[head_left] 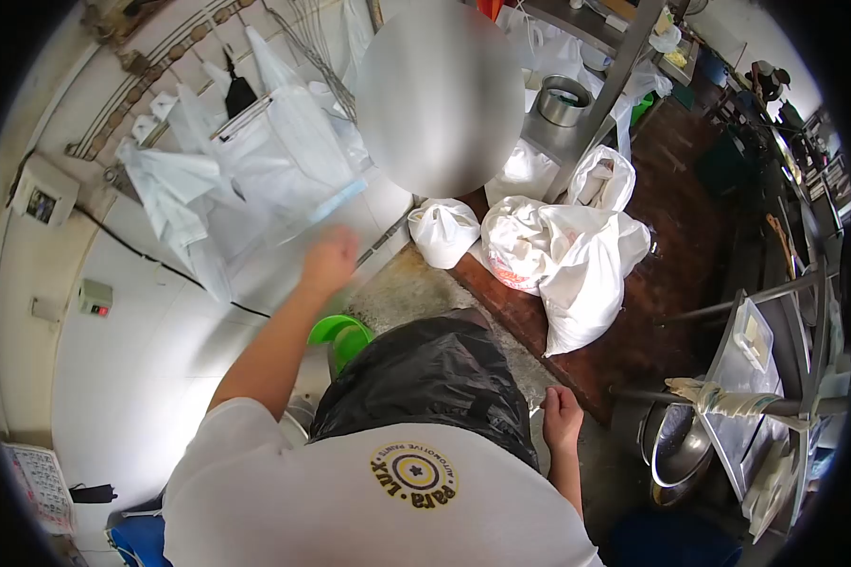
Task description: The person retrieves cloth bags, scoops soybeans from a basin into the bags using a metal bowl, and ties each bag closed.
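My left hand [331, 259] reaches forward by the wall, smeared by motion, so its fingers cannot be made out. Just beyond it hang thin white plastic bags [284, 156], one with a pale blue lower edge. Whether the hand touches them is unclear. Down at my side is my right hand [563, 417], with its fingers curled in; anything inside them is hidden. A black plastic apron [425, 383] covers my front below the white shirt. Below my left forearm stands a green bucket [352, 342], partly hidden by the apron.
White sacks [586, 274] and a smaller tied bag [443, 231] sit on the floor ahead. A metal pot [564, 100] rests on a shelf. At right are a metal rack [785, 406] and a steel bowl [681, 444]. Another person [769, 80] is far back.
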Tool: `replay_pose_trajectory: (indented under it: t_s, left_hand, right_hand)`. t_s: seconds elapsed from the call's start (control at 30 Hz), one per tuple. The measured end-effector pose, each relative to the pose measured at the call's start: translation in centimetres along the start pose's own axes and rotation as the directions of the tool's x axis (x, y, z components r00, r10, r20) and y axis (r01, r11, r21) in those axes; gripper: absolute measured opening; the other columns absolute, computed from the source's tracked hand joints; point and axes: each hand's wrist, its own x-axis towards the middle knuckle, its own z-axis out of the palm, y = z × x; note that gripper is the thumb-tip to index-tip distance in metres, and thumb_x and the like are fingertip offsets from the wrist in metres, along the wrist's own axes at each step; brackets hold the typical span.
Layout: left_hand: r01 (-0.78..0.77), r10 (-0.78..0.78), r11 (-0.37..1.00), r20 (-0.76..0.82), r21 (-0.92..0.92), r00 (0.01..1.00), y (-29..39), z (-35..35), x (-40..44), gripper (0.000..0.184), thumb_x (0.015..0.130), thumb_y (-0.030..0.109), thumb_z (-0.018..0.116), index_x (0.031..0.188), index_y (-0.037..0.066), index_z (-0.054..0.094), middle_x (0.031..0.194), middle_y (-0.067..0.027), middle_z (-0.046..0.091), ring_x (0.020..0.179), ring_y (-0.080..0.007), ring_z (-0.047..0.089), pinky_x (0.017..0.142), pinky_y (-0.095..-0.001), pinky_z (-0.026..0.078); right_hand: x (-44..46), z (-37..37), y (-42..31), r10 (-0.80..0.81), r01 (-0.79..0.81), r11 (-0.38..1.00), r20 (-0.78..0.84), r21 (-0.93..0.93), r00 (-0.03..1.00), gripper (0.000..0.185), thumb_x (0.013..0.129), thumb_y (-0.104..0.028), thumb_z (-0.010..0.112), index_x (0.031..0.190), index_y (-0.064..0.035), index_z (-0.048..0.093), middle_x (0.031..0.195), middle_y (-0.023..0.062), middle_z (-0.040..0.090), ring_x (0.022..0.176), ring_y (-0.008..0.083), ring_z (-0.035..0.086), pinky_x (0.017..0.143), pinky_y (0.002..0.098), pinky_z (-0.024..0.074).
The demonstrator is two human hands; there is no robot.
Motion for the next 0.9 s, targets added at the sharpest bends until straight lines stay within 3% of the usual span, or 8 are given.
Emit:
replay_pose_trajectory:
  t_s: [0.13, 0.37, 0.63, 0.7, 0.73, 0.8, 0.83, 0.9]
  left_hand:
    - [0.028, 0.068, 0.971, -0.391, 0.236, 0.918, -6.6, -6.4, -0.9, 0.024, 0.095, 0.021, 0.064, 0.1, -0.002, 0.064, 0.101, -0.0234, 0.067, 0.094, -0.0435, 0.064, 0.084, -0.0513, 0.052]
    - [0.432, -0.319, 0.758, -0.3, 0.488, 0.899, -16.8, -10.1, 2.2, 0.029, 0.093, 0.023, 0.068, 0.109, 0.001, 0.058, 0.111, -0.0215, 0.066, 0.105, -0.041, 0.066, 0.09, -0.0478, 0.055]
    - [0.271, -0.169, 0.739, -0.22, 0.617, 0.961, -24.9, -7.5, 3.7, 0.018, 0.101, 0.015, 0.052, 0.11, 0.002, 0.06, 0.113, -0.021, 0.068, 0.105, -0.0349, 0.069, 0.087, -0.0439, 0.058]
    - [0.145, -0.286, 0.695, 0.086, 0.705, 0.954, -25.9, -4.4, 0.4, 0.019, 0.094, 0.012, 0.058, 0.105, 0.001, 0.068, 0.108, -0.0219, 0.071, 0.101, -0.0375, 0.07, 0.084, -0.0467, 0.057]
    - [-0.2, -0.085, 0.706, 0.361, 0.68, 0.929, -31.7, 0.1, -2.2, 0.015, 0.089, 0.013, 0.063, 0.088, 0.0, 0.069, 0.096, -0.0197, 0.073, 0.088, -0.0348, 0.073, 0.075, -0.0454, 0.059]
    - [0.182, -0.479, 0.875, 0.856, 0.449, 0.192, -22.2, 3.6, -3.5, 0.023, 0.092, 0.016, 0.066, 0.071, 0.007, 0.063, 0.063, -0.0086, 0.059, 0.051, -0.0215, 0.059, 0.05, -0.0428, 0.053]
    - [0.406, -0.361, 0.843, 0.931, 0.354, -0.062, -15.9, 5.5, -3.5, 0.028, 0.095, 0.019, 0.067, 0.068, 0.011, 0.06, 0.058, -0.006, 0.055, 0.047, -0.0179, 0.054, 0.048, -0.0398, 0.051]
    - [0.239, -0.172, 0.958, 0.984, 0.156, 0.048, -3.9, 9.0, -1.8, 0.036, 0.094, 0.029, 0.066, 0.068, 0.004, 0.063, 0.058, -0.0075, 0.058, 0.047, -0.0171, 0.056, 0.045, -0.0372, 0.048]
  right_hand:
    - [-3.4, 0.3, 3.1, -0.015, 0.016, 0.999, 0.033, -0.048, 0.999, 0.022, 0.099, -0.022, 0.064, 0.101, -0.0018, 0.072, 0.082, 0.0159, 0.071, 0.077, 0.0264, 0.071, 0.072, 0.0383, 0.0545]
    - [-4.7, -1.2, 0.7, -0.036, 0.036, 0.993, -0.002, -0.115, 0.999, 0.021, 0.097, -0.021, 0.066, 0.102, -0.0017, 0.072, 0.087, 0.0183, 0.073, 0.08, 0.0286, 0.073, 0.076, 0.0376, 0.0555]
    - [-4.6, -3.3, 1.0, -0.051, 0.035, 0.99, -0.111, -0.137, 0.993, 0.019, 0.098, -0.019, 0.065, 0.099, -0.0011, 0.071, 0.077, 0.0095, 0.07, 0.07, 0.0163, 0.067, 0.068, 0.0324, 0.0537]
    - [-4.1, -3.5, 0.9, -0.045, 0.023, 0.991, -0.166, -0.132, 0.985, 0.019, 0.098, -0.019, 0.065, 0.099, -0.001, 0.07, 0.077, 0.0094, 0.07, 0.07, 0.0158, 0.067, 0.068, 0.0322, 0.0538]
    - [-3.9, -3.6, 0.7, -0.025, 0.002, 0.993, -0.195, -0.116, 0.98, 0.02, 0.098, -0.02, 0.065, 0.1, -0.0009, 0.07, 0.077, 0.0089, 0.07, 0.069, 0.0152, 0.066, 0.068, 0.0321, 0.0538]
    - [-3.8, -3.3, 0.1, 0.026, -0.05, 0.995, -0.266, -0.085, 0.964, 0.02, 0.098, -0.02, 0.065, 0.1, -0.0008, 0.07, 0.076, 0.0083, 0.07, 0.069, 0.0146, 0.066, 0.068, 0.0319, 0.0538]
    - [-3.3, -3.2, -0.4, 0.116, -0.123, 0.992, -0.227, -0.016, 0.967, 0.021, 0.098, -0.02, 0.065, 0.101, -0.0006, 0.071, 0.076, 0.0072, 0.069, 0.069, 0.0144, 0.066, 0.067, 0.0315, 0.0539]
    - [-1.9, -3.0, -1.1, 0.159, -0.156, 0.987, -0.186, 0.033, 0.97, 0.022, 0.098, -0.022, 0.065, 0.103, -0.0003, 0.07, 0.079, 0.0056, 0.07, 0.07, 0.0134, 0.065, 0.068, 0.0305, 0.054]
